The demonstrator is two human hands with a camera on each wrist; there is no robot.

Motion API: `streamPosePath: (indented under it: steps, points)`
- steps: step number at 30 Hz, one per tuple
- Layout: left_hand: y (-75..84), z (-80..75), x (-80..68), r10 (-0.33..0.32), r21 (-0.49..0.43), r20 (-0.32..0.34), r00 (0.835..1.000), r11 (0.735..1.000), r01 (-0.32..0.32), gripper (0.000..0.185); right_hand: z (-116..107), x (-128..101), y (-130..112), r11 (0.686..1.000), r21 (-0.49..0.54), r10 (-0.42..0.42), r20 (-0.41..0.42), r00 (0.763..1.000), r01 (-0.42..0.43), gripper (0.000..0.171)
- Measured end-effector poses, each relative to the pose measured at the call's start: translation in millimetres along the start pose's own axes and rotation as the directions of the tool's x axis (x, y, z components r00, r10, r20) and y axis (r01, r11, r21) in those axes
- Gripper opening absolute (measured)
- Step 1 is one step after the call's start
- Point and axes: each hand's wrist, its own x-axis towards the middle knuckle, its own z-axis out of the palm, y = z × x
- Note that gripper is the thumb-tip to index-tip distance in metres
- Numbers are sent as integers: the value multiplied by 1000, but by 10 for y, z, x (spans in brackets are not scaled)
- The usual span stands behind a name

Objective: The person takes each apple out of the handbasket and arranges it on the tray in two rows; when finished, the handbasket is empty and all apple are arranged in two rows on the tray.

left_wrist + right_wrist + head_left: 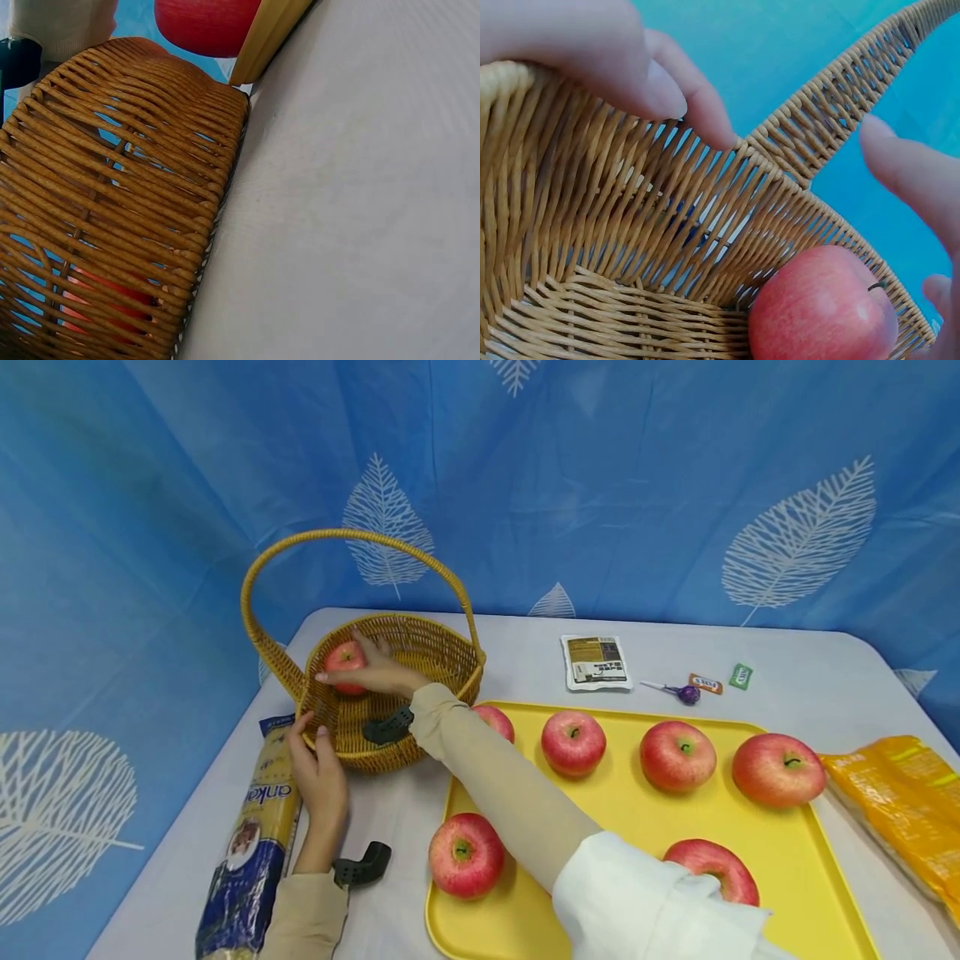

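Note:
A wicker basket (390, 760) with a tall arched handle stands at the back left. Inside, a red apple (821, 307) lies against its wall. My right hand (378, 672) reaches in beside that apple, its fingers spread; in the right wrist view the thumb stands apart from the fruit. At the basket's near-left rim is my left hand (321, 777), thumb and finger pinching the edge. The left wrist view shows the outer weave (127, 165), with some red showing through. More apples (573, 743) lie on a yellow tray (622, 860).
A long gold-and-blue package (251, 843) lies left of the basket. Behind the tray are a flat packet (597, 662), a lollipop (686, 695), and two small wrapped candies (741, 676). An orange bag (903, 802) lies at the right, and a blue curtain (600, 510) hangs behind.

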Motion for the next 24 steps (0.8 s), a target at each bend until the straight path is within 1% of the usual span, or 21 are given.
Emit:
streamPosePath:
  steps: [2, 6, 10, 14, 19, 21, 24]
  points:
    - [-3, 3, -3, 1, 0, -2, 1000, 1000, -1, 36, -5, -18, 8, 1000, 0, -4, 8, 1000, 4, 90]
    - [-17, 6, -6, 3, -3, -6, 1000, 1000, -3, 36, -11, -36, 11, 998, -58, -10, 35, 999, 12, 89]
    - [-19, 12, -8, 4, -3, -3, 1000, 1000, -4, 36, -18, -38, 18, 994, -102, -37, 53, 998, 43, 88]
    - [-16, 16, -2, 11, -10, -1, 1000, 1000, -11, 36, -8, -30, 30, 989, -135, -55, 9, 998, 55, 83]
    - [-24, 18, -2, 17, -10, -6, 1000, 1000, -17, 37, 38, -5, 32, 969, -237, -81, -62, 995, 65, 80]
    - [-27, 19, -9, 15, -11, -8, 1000, 1000, -15, 36, 54, 3, 34, 963, -262, -88, -79, 993, 65, 81]
    - [-27, 22, -24, 12, -15, -6, 1000, 1000, -12, 36, 67, -6, 45, 960, -273, -87, -88, 992, 60, 81]
